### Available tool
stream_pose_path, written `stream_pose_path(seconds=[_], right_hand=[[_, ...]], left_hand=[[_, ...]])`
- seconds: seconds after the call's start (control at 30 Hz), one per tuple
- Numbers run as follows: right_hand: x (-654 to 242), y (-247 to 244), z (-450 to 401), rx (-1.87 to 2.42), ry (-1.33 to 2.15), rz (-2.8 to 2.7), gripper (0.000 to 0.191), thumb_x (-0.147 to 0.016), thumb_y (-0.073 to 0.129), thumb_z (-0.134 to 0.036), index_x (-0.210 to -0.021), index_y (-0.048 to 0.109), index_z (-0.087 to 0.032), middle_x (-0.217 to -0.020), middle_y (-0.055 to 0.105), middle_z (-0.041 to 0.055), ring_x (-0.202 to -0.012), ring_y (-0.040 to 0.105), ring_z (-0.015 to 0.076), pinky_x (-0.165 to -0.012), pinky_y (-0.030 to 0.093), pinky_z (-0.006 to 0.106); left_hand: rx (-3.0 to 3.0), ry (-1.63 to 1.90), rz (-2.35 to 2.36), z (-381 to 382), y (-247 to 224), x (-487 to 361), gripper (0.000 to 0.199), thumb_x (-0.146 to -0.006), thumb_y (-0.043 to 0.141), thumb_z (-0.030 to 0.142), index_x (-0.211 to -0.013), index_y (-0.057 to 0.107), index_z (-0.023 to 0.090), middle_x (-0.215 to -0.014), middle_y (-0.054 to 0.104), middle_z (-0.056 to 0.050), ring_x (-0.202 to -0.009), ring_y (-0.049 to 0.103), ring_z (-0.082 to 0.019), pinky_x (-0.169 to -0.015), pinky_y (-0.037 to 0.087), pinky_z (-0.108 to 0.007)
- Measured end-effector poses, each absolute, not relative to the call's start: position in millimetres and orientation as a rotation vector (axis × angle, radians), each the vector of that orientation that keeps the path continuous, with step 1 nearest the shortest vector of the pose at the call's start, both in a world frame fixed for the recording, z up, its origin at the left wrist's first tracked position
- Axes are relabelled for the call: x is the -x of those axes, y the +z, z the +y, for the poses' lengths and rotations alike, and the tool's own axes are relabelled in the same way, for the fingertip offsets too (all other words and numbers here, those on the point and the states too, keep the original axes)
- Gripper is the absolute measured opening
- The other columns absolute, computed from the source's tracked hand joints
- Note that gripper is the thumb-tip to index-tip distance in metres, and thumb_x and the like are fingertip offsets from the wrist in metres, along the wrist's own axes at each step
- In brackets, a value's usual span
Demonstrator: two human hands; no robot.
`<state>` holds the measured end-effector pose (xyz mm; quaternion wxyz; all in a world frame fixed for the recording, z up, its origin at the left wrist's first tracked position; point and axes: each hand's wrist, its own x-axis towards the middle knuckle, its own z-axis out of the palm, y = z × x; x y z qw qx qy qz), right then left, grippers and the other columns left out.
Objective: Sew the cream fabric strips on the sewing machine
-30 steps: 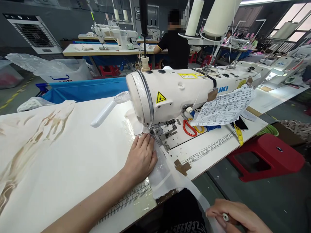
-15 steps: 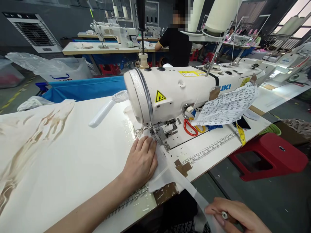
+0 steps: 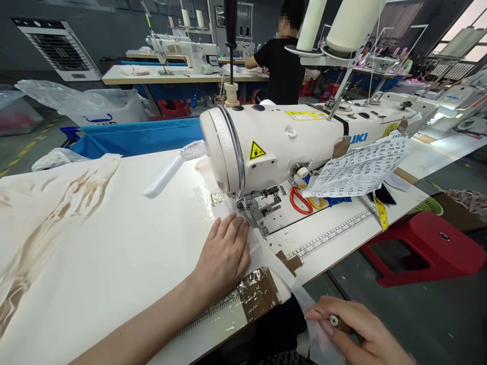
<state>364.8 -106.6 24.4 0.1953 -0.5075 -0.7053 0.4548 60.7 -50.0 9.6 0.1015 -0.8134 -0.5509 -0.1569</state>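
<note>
My left hand [image 3: 224, 252] lies flat on a sheer white fabric strip [image 3: 259, 254], fingers together and pointing at the needle area of the white sewing machine [image 3: 262, 147]. The strip's far end runs under the machine head. Its near end drops over the table's front edge to my right hand [image 3: 355, 327]. The thumb and fingers of that hand pinch the strip. Held in the same hand is an awl [image 3: 344, 324] with a brown handle and a metal collar, its thin point towards the left. My palm hides part of the handle.
Red-handled scissors [image 3: 300, 201], a handwritten sheet [image 3: 359, 167] and a yellow tape measure [image 3: 381, 213] are at the machine's right. Cream fabric [image 3: 64, 208] lies at the left. A red stool [image 3: 429, 248] stands beside the table. A person [image 3: 283, 66] sits beyond the machine.
The white strip has moved forward under my left hand towards the needle, baring more brown tape at the table edge. My right hand has shifted slightly left with the strip and awl.
</note>
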Motion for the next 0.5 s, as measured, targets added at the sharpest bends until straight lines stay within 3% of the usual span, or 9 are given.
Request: stream_pose_path(seconds=[0.2,0.5], right_hand=[[-353.9,26.0,-88.4,1.213,1.098,-2.222,0.027,-0.098,0.054,-0.026,-0.118,0.070,-0.037,-0.111,0.074,0.0005,-0.103,0.071,0.0200,-0.084,0.058,0.022],[-328.5,30.7,-74.9,1.040,1.067,-2.197,0.031,-0.097,0.052,-0.018,-0.121,0.065,-0.033,-0.111,0.074,0.0015,-0.101,0.070,0.0211,-0.081,0.056,0.025]], left_hand=[[2.410,-0.457,-1.627,-51.0,8.6,-60.9,0.044,-0.101,0.030,0.026,-0.130,0.056,0.006,-0.132,0.057,-0.017,-0.130,0.044,-0.033,-0.111,0.038,-0.055],[2.407,-0.491,-1.572,-50.2,9.0,-60.6,0.041,-0.100,0.031,0.024,-0.128,0.055,0.005,-0.130,0.057,-0.018,-0.128,0.045,-0.034,-0.107,0.041,-0.054]])
